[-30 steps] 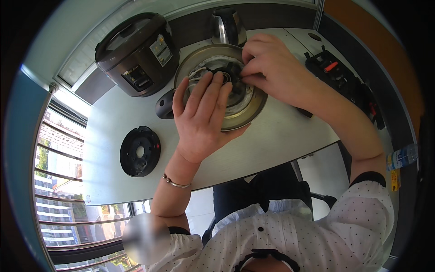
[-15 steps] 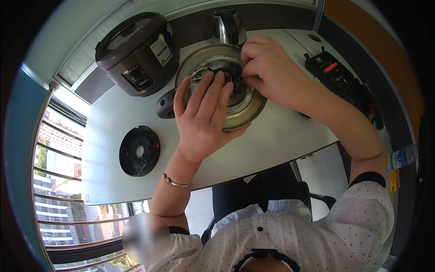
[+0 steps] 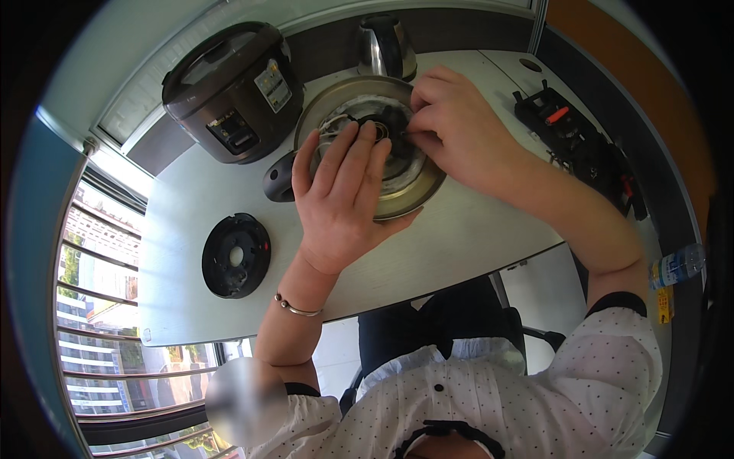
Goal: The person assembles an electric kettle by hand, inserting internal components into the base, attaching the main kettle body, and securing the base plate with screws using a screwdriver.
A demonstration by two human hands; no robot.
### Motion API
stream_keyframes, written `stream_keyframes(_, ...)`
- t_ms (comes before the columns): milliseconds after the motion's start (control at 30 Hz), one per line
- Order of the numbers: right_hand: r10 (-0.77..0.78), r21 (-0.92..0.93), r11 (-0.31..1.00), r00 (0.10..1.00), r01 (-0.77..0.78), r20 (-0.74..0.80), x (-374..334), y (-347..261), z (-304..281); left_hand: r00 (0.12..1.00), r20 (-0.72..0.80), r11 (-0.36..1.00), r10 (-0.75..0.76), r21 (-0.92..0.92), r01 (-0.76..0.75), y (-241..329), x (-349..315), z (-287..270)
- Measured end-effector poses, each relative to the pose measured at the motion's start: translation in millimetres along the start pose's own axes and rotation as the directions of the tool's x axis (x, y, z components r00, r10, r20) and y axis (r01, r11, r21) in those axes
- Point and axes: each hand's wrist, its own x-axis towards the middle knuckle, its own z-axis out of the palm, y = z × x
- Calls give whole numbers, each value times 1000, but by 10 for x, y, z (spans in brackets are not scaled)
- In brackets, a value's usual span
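Note:
An electric kettle (image 3: 410,200) lies upside down on the table, its round metal underside facing up and its black handle (image 3: 280,177) pointing left. A black round coupler and pale wires show in the middle of the underside, partly covered by fingers. My left hand (image 3: 336,183) holds the kettle, fingertips bent down by the coupler and thumb along the near rim. At the coupler's right side, my right hand (image 3: 451,126) is closed in a pinch; what sits between its fingertips is hidden. A black round cover (image 3: 222,268) with a centre hole rests at the left.
A dark rice cooker (image 3: 237,96) stands at the back left. Behind the kettle is another metal kettle (image 3: 382,46) with a black handle. A black tool case (image 3: 585,141) with a red-handled tool lies at the right, and a plastic bottle (image 3: 679,265) is beyond it.
My right hand has shifted very slightly down and right, still pinching at the coupler. The upturned kettle moved only a touch, and my left hand stays in place.

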Motion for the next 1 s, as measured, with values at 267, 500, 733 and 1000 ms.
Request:
stream_keyframes(267,149,175,977,980,-125,-130,-228,38,53,1000,5,1000,8,7,-8,11,-2,0)
stream_keyframes(500,209,344,931,951,-122,-228,-401,65,214,1000,0,999,7,31,-7,1,-19,7)
stream_keyframes(733,257,383,911,939,-156,-230,-449,22,268,1000,26,999,9,54,-11,4,-24,2)
stream_keyframes(1000,312,461,873,910,-162,-272,-477,79,378,999,41,999,24,38,-25,9,8,-16)
